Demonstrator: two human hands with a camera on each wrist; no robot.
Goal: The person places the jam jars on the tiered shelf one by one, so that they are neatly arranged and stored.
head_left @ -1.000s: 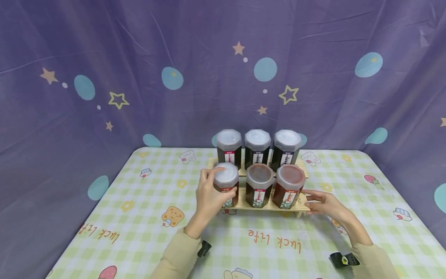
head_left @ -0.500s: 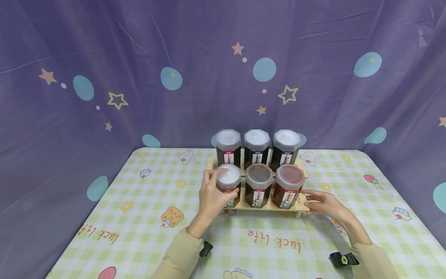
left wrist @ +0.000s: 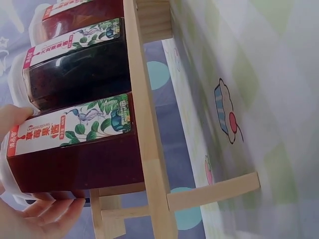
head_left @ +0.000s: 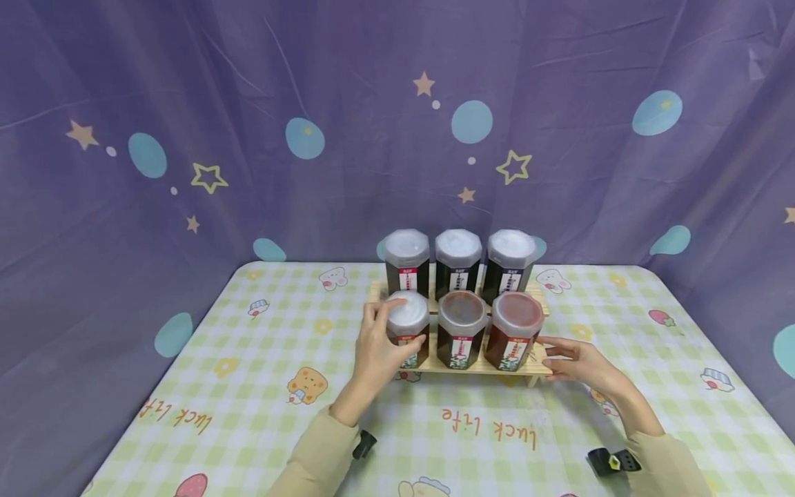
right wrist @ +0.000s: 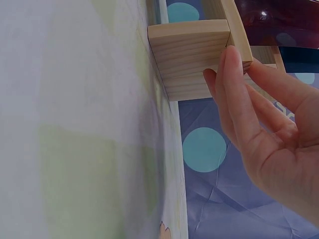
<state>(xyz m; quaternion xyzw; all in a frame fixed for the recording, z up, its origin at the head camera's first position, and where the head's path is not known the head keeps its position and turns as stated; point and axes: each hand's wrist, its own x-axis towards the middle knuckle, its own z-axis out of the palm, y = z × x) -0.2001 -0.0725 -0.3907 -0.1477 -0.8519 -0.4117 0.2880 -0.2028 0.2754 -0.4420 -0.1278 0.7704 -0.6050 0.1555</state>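
Note:
At the front left of a two-tier wooden rack (head_left: 487, 367), my left hand (head_left: 379, 348) grips an eight-sided jar (left wrist: 79, 164) by its sides. The thumb lies on one side and the fingers on the other, near the whitish lid. The jar is red-brown with a white label, and its base rests on the lower tier. Beside it stand a dark jar (head_left: 460, 331) and a reddish jar (head_left: 515, 333). My right hand (head_left: 580, 362) pinches the right end of the lower tier between thumb and finger, as the right wrist view shows.
Three dark jars with whitish lids, among them the middle back jar (head_left: 458, 266), stand on the upper tier. A green checked cloth (head_left: 279, 442) covers the table. Behind it hangs a purple curtain (head_left: 373, 193). Black straps, one a wrist strap (head_left: 611, 462), sit by both sleeves.
My left hand has shifted the front left jar slightly right, towards the middle jar, in the first half second; since then it has stayed almost still. The right hand has held its place.

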